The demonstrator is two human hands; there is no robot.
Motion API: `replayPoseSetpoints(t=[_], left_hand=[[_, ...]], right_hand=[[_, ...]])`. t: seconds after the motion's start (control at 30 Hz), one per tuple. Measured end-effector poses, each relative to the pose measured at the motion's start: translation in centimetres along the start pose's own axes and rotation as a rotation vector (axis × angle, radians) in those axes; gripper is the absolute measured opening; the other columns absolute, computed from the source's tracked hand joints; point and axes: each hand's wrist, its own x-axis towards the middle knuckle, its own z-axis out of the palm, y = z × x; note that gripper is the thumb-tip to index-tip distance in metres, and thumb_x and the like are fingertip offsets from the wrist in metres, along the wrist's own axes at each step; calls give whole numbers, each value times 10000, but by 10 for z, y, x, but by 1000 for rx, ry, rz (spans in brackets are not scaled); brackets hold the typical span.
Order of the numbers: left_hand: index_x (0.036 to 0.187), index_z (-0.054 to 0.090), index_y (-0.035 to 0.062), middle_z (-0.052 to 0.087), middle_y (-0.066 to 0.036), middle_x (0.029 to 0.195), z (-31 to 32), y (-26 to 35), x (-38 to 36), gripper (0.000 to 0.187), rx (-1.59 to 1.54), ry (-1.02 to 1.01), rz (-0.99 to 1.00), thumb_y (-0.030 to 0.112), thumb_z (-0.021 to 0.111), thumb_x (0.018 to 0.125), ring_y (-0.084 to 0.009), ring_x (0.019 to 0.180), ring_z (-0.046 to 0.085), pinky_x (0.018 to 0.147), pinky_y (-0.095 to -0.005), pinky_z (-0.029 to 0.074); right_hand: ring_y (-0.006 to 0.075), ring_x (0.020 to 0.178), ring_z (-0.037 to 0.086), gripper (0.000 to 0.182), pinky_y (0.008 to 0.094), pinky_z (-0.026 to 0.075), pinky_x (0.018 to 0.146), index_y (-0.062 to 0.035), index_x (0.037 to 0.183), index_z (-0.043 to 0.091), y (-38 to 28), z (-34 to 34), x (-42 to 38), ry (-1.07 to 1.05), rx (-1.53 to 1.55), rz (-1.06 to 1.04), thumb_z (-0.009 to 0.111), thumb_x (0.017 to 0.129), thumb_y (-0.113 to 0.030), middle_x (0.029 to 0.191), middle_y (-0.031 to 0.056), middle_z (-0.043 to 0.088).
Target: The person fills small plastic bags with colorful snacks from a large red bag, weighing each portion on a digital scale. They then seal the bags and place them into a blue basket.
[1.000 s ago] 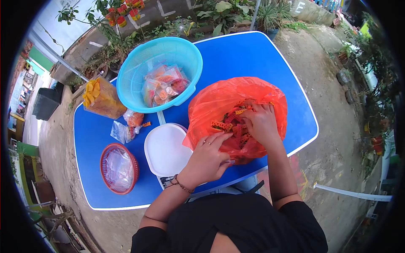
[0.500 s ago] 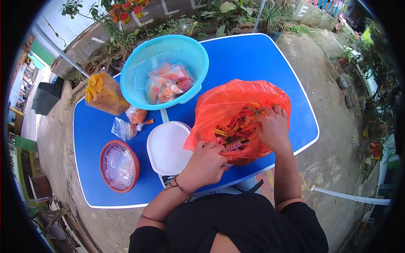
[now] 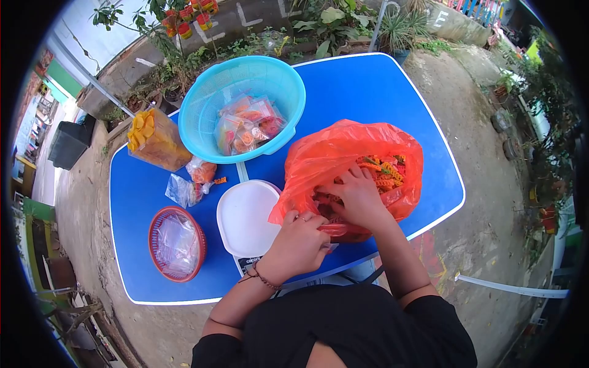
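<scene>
A big orange plastic bag (image 3: 343, 147) full of red, orange and yellow spiral snacks (image 3: 383, 172) lies open on the blue table (image 3: 362, 86). My right hand (image 3: 356, 199) is inside the bag's mouth, fingers curled over the snacks near its front. My left hand (image 3: 297, 239) pinches the bag's near rim, and a small clear packet edge shows under its fingers. A white kitchen scale (image 3: 245, 218) sits just left of the bag.
A turquoise basket (image 3: 202, 116) holds several filled snack packets. A bag of yellow chips (image 3: 153, 140) stands at the far left, with small filled packets (image 3: 193, 181) beside it. A red basket (image 3: 177, 243) holds clear empty bags. Plants and a wall lie beyond the table.
My right hand has drawn back from the bag's far right side to its near front. My left hand stays on the rim.
</scene>
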Motion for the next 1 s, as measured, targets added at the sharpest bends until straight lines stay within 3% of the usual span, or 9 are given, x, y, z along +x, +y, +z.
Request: replayPoseSetpoints(t=[0.1,0.13,0.23,0.33,0.43,0.53,0.63,0.73,1.0], left_hand=[[806,773,157,672,-76,1117,-2,0,0,93,-16,-6,-3,240,747,774,-251,1057,587,962,-461,351],[807,773,157,673,-79,1120,-3,0,0,94,-23,-18,-6,241,746,775,-254,1060,588,963,-463,350],[809,772,154,677,-84,1129,-3,0,-1,97,-39,-15,1,242,746,778,-260,1068,590,965,-466,348],[815,771,148,679,-91,1143,-2,-1,0,105,-43,0,3,245,748,782,-264,1076,592,966,-467,348],[824,770,135,680,-96,1156,-2,0,1,121,-54,34,12,249,750,788,-266,1072,597,968,-468,347],[836,768,122,679,-97,1168,-3,0,1,138,-77,50,18,253,750,795,-267,1057,604,969,-468,345],[850,768,118,678,-97,1176,-5,1,2,146,-77,45,13,254,749,800,-268,1043,609,969,-469,345],[863,769,121,676,-93,1183,-5,3,3,150,-67,42,17,256,751,803,-267,1039,609,969,-468,345],[884,771,124,675,-76,1197,-2,4,3,164,-61,43,25,268,751,809,-261,1046,604,976,-472,343]], right_hand=[[316,1161,547,171,500,440,964,-133,933,755,22,0,6,40,-112,112,746,768,-175,1155,104,628],[339,1115,575,160,502,457,932,-131,932,753,28,-1,7,-15,-56,238,729,776,-152,1129,115,629],[348,1076,600,229,485,492,842,-136,989,741,43,-4,4,51,-70,303,711,764,-113,1110,129,618],[357,1070,599,230,475,503,822,-114,994,737,41,-8,0,176,-202,211,703,768,-88,1104,132,617],[355,1063,594,230,464,497,841,-101,992,734,29,-14,-6,170,-173,244,691,769,-64,1107,144,611],[356,975,600,114,471,501,798,-45,873,703,17,-16,-8,282,-2,209,690,761,-34,1060,134,625],[335,1013,586,193,482,474,868,-91,934,740,22,-8,-18,57,212,133,678,754,-57,1037,68,638],[286,972,581,127,432,471,840,-73,851,732,14,-9,-22,-73,191,41,693,734,-44,952,31,637],[270,1014,553,251,407,440,852,-146,974,766,2,-1,-23,-80,-52,136,699,733,-124,1001,46,609]])
